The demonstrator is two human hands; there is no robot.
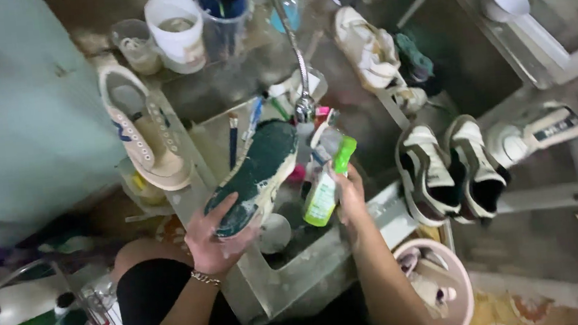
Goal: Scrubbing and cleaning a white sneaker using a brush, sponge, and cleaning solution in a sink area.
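Left hand [217,238], wrist bent up, grip clamped on a shoe [255,176] held sole-up over the sink [299,267]; at its 3 o'clock the right hand [349,195] wraps a green bottle [325,187], nozzle tilted toward the sole

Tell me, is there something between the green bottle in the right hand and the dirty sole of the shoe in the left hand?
Nothing visible does. The right hand holds the green bottle just right of the shoe, whose sole faces up in the left hand. Only an open gap above the sink separates them.
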